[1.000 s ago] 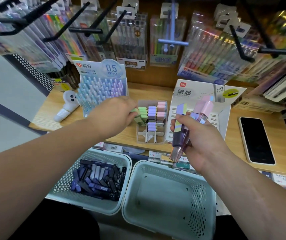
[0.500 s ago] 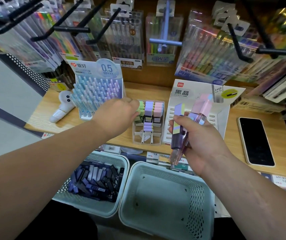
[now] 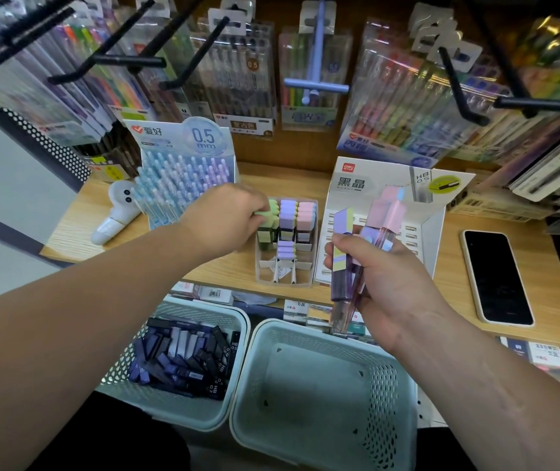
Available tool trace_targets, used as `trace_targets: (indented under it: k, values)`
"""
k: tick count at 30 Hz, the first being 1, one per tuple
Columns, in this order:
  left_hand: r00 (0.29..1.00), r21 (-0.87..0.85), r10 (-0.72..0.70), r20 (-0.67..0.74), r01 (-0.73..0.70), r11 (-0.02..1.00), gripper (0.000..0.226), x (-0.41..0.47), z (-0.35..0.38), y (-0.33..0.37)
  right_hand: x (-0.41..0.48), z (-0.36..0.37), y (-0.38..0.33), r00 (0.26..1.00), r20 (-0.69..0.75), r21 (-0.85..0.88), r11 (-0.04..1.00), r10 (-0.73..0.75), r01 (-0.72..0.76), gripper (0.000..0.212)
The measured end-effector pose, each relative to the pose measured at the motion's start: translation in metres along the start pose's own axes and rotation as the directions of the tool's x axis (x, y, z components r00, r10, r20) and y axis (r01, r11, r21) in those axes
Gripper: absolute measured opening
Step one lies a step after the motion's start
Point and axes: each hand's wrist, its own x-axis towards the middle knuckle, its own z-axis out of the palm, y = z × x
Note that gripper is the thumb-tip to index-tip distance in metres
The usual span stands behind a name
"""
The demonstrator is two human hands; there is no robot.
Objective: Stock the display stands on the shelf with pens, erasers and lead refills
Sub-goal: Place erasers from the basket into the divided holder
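Left hand (image 3: 227, 219) has its fingers curled, pinching a green eraser (image 3: 266, 217) at the left column of the clear eraser stand (image 3: 285, 283) on the shelf (image 3: 305, 178). Purple and pink columns sit beside it. Right hand (image 3: 390, 283) is wrapped tight round a bunch of purple and pink erasers (image 3: 373, 226), upright, in front of the lead refill stand (image 3: 349, 185). The pen stand (image 3: 183, 185) is left of the eraser stand, and lead refills (image 3: 183, 355) lie in the left basket (image 3: 237, 321) below.

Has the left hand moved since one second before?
Yes, slightly: the left hand carried the green eraser rightward, over the left column of the clear eraser tray.
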Motion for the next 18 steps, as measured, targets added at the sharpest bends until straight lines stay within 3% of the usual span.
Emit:
trace_targets:
  k: [8,12,18]
  values:
    - [0.997,-0.04,-0.079,-0.02,0.078,0.996,0.021,0.0033,0.0103,0.0054,0.0,-0.0007,-0.0001,1.0,0.015,0.0,1.0,0.018,-0.018,0.029]
    - [0.993,-0.069,-0.118,-0.007,0.117,0.991,0.026,0.0045,0.0108,0.0047,-0.0038,0.0004,-0.0048,0.997,0.059,0.013,0.998,0.057,-0.058,0.014]
    - [0.995,-0.074,-0.1,-0.007,0.099,0.992,0.028,0.0001,0.0088,0.0015,-0.0063,0.0038,-0.0058,0.993,0.076,0.024,0.995,0.094,-0.096,0.013]
